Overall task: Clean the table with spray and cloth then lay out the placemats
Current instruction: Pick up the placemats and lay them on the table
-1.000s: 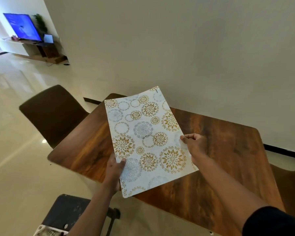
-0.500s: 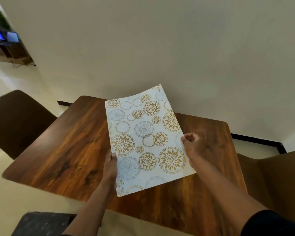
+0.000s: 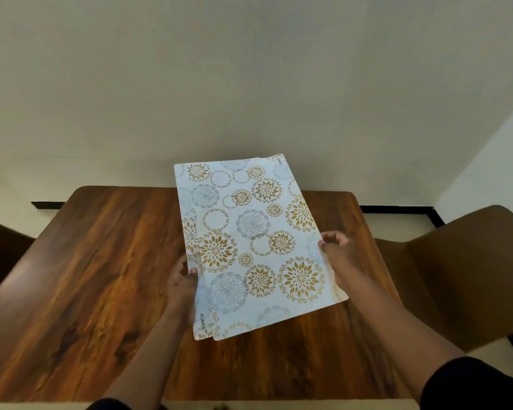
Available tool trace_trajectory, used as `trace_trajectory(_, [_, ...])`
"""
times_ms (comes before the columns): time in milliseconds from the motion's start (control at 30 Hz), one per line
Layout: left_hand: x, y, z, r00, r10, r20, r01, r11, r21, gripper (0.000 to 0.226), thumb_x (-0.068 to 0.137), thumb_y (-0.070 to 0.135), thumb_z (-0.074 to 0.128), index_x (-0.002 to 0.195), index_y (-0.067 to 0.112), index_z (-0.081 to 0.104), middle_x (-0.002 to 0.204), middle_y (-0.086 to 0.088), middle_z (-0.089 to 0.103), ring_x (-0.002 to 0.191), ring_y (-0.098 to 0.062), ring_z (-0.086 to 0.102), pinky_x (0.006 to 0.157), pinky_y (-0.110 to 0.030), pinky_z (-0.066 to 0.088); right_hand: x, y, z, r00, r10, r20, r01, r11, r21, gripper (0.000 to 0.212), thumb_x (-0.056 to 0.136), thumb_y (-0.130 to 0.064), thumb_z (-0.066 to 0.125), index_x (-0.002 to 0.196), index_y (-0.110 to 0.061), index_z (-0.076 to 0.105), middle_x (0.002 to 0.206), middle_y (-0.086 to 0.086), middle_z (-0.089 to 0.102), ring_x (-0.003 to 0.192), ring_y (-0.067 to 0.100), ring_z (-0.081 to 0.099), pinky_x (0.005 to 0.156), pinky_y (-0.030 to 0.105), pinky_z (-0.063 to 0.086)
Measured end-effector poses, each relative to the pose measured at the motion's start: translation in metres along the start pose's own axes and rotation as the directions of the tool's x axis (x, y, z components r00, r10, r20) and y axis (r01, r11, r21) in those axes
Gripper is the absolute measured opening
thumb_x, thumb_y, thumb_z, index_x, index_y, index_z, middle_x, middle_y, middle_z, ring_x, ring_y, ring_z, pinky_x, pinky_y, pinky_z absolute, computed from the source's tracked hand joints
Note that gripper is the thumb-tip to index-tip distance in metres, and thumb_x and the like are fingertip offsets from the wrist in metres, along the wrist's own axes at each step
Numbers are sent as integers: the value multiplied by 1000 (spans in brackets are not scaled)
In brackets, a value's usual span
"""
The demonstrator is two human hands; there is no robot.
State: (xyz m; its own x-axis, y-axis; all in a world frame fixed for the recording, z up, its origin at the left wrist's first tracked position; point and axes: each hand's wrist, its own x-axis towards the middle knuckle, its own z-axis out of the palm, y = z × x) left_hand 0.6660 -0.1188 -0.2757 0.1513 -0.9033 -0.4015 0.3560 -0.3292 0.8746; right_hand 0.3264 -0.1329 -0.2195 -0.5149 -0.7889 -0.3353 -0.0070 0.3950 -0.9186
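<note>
I see a stack of white rectangular placemats w/ gold and grey floral circle print [image 3: 255,247], held up in the air over the brown wood-grain table [image 3: 95,276], roughly centre frame, tilted so the far end rises toward 12 o'clock. At least two sheets: edges are offset along the left side and at the near corner, where a second outline shows. Small black "KUBER" lettering sits near the bottom-left corner, and again at the far right corner.

Left hand [image 3: 182,287] grips the stack's left edge at approx 8 o'clock from the mats' centre, thumb on top, fingers underneath. Right hand [image 3: 338,253] pinches the right edge at approx 3 o'clock, fingers curled round it. Both forearms reach in from the bottom of frame; dark sleeve visible on the right arm at 5 o'clock.

Table top fills the lower half. Brown padded chair [image 3: 462,276] stands at 3 o'clock beside the table's right side; another dark chair edge [image 3: 3,247] at 9 o'clock, partly cut off. Plain cream wall [image 3: 249,84] behind at 12 o'clock, black skirting strip [image 3: 397,209] along its base.
</note>
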Motion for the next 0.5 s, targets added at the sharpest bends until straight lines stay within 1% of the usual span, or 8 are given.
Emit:
trace_trajectory(67, [11,2,0,1000,5,21,-5,1000,22,31,114,5,45,141,13,58,115,-13,80,99,-32,79,73,-45,68,2,6,-2,998,60,-17,-59,997,41,15,100,-6,64,107,-18,69,105,7,74,89,28,74,81,48,61])
trace_trajectory(100, [16,4,0,1000,7,28,-7,1000,26,32,114,4,45,141,12,59,115,-13,80,96,-29,80,71,-42,68,4,7,-3,997,78,-23,-76,995,60,17,100,-5,63,107,-19,70,106,7,75,90,29,75,81,50,62])
trace_trajectory(167, [28,11,2,999,3,53,-5,999,39,34,113,2,45,143,10,59,117,-14,79,97,-30,80,74,-44,69,5,4,-6,994,102,-45,-96,989,109,20,101,-3,61,109,-19,70,106,7,75,90,29,75,79,49,63])
trace_trajectory(233, [40,17,3,997,3,74,-7,999,47,37,113,2,45,147,8,58,127,-19,76,105,-34,78,83,-47,68,6,3,-10,989,121,-81,-109,984,143,21,101,-1,60,111,-17,70,105,6,75,87,27,75,77,46,62])
trace_trajectory(367, [55,26,-7,996,-12,90,6,998,63,38,113,3,46,148,9,59,135,-19,72,107,-36,76,85,-49,67,1,8,-24,977,138,-161,-110,979,169,22,100,3,58,108,-14,71,100,5,74,78,22,72,66,37,60])
trace_trajectory(400, [62,27,-12,994,-32,105,23,996,90,38,113,3,45,148,9,59,136,-19,72,110,-38,74,85,-50,66,-2,14,-27,967,146,-208,-111,979,172,23,100,5,58,108,-12,71,101,5,73,77,19,70,65,35,59])
trace_trajectory(467, [71,33,-19,993,-58,99,45,991,123,39,114,3,44,148,11,60,136,-17,71,115,-40,72,82,-48,68,-4,22,-37,948,163,-274,-118,977,175,25,98,7,57,109,-12,71,105,4,72,79,16,67,68,35,59])
trace_trajectory(500, [76,36,-24,993,-71,95,58,990,132,39,114,3,44,148,12,60,137,-16,71,115,-40,72,79,-46,68,-6,24,-44,941,173,-292,-128,978,167,27,98,7,57,110,-11,71,107,3,71,81,15,65,75,37,60])
